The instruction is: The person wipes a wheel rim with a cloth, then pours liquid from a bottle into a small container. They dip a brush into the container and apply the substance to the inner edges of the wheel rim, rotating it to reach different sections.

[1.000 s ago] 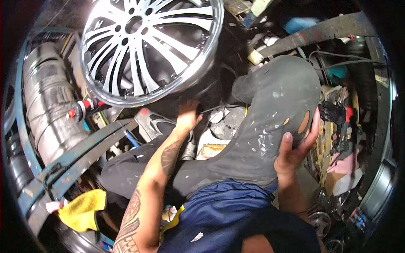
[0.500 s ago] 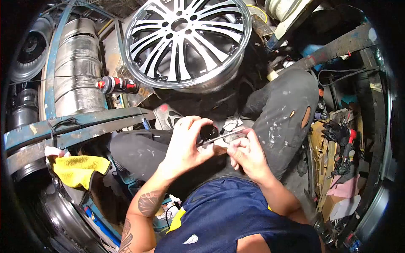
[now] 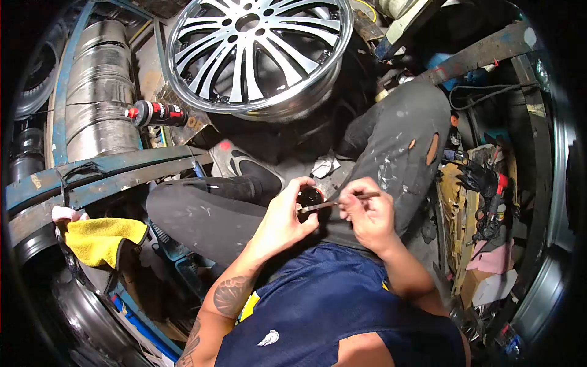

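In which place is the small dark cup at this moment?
In the head view, the small dark cup is near the picture's centre, in the left hand, just left of the right hand, which holds a thin stick.

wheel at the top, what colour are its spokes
The spokes are bright silver on their faces, with black between some; the head view shows them best.

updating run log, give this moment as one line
left hand: holds pot; right hand: holds thin tool, tip at pot; wheel: beyond hands
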{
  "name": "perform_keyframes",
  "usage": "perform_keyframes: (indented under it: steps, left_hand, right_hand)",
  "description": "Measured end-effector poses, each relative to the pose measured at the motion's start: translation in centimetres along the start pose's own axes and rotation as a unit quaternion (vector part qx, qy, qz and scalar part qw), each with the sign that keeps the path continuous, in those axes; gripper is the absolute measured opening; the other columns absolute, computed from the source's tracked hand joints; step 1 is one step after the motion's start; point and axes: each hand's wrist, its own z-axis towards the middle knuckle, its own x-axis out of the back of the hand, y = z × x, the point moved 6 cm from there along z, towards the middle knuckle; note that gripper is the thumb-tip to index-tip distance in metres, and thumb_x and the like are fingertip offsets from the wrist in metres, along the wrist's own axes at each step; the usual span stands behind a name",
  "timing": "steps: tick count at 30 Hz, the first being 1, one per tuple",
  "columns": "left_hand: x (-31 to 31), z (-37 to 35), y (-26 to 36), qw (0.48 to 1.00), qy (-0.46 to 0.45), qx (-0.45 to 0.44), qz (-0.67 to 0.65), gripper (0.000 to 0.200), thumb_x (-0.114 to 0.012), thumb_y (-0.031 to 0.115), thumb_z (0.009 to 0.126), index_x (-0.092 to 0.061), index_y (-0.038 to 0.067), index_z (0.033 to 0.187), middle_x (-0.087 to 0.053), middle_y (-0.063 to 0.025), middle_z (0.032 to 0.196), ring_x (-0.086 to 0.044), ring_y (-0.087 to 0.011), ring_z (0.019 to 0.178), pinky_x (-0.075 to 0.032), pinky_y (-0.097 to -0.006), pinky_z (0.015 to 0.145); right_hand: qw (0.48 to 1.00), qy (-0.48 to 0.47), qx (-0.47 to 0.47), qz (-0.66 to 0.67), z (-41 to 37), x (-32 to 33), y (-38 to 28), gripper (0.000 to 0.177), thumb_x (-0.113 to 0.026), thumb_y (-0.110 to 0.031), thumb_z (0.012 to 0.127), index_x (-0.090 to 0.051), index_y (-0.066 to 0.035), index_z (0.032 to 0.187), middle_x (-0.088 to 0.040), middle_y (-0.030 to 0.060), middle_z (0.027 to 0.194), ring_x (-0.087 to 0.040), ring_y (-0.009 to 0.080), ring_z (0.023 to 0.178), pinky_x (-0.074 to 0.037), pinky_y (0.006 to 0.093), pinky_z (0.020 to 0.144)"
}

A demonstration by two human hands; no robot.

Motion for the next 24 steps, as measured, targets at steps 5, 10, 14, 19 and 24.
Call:
perform_keyframes:
  steps: [5, 10, 14, 19, 24]
  left_hand:
    - [-0.1, 0.7, 0.5, 0.991, 0.019, -0.098, 0.087, 0.057, -0.069, -0.002, 0.077, -0.053, 0.003, 0.131, -0.066, -0.0125, 0.108, -0.066, -0.0200, 0.096, -0.054, -0.0338, 0.088]
    - [-1.9, 1.0, -0.8, 0.990, -0.014, -0.003, -0.142, 0.056, -0.067, -0.006, 0.080, -0.051, 0.005, 0.132, -0.059, -0.0022, 0.103, -0.057, -0.0113, 0.099, -0.046, -0.0282, 0.094]
    - [-2.6, 1.2, -0.6, 0.970, -0.011, 0.020, -0.241, 0.058, -0.069, -0.009, 0.080, -0.050, 0.004, 0.133, -0.058, -0.0043, 0.111, -0.057, -0.0122, 0.099, -0.049, -0.0269, 0.090]
    - [-2.1, 0.6, -2.4, 0.935, -0.017, 0.048, -0.351, 0.060, -0.071, 0.004, 0.084, -0.047, 0.003, 0.140, -0.052, -0.0116, 0.135, -0.058, -0.0215, 0.118, -0.059, -0.0409, 0.091]
    - [-1.4, 0.0, -1.8, 0.910, 0.019, 0.053, -0.410, 0.068, -0.069, 0.008, 0.085, -0.040, 0.002, 0.147, -0.047, -0.0163, 0.145, -0.057, -0.0244, 0.124, -0.057, -0.0433, 0.096]
  right_hand:
    - [0.969, 0.113, 0.209, 0.069, -2.6, 6.7, -5.7, 0.021, -0.062, -0.022, 0.101, -0.052, -0.003, 0.099, -0.056, 0.0070, 0.074, -0.057, 0.0145, 0.060, -0.049, 0.0283, 0.057]
    - [0.874, 0.423, 0.219, 0.095, -8.6, 20.9, -6.8, 0.033, -0.039, -0.035, 0.109, -0.043, -0.009, 0.089, -0.042, 0.0037, 0.069, -0.037, 0.0132, 0.058, -0.039, 0.0327, 0.053]
    - [0.870, 0.482, 0.096, 0.045, -11.8, 27.5, 2.3, 0.038, -0.044, -0.040, 0.108, -0.047, -0.008, 0.088, -0.051, 0.0051, 0.074, -0.058, 0.0182, 0.071, -0.051, 0.0358, 0.066]
    - [0.855, 0.466, -0.107, -0.201, -13.5, 31.9, 16.3, 0.030, -0.055, -0.033, 0.104, -0.064, -0.005, 0.097, -0.062, 0.0044, 0.081, -0.060, 0.0138, 0.070, -0.050, 0.0318, 0.067]
    - [0.810, 0.458, -0.178, -0.319, -13.0, 32.8, 23.0, 0.022, -0.068, -0.010, 0.085, -0.071, -0.009, 0.107, -0.067, 0.0071, 0.079, -0.065, 0.0199, 0.075, -0.052, 0.0346, 0.072]
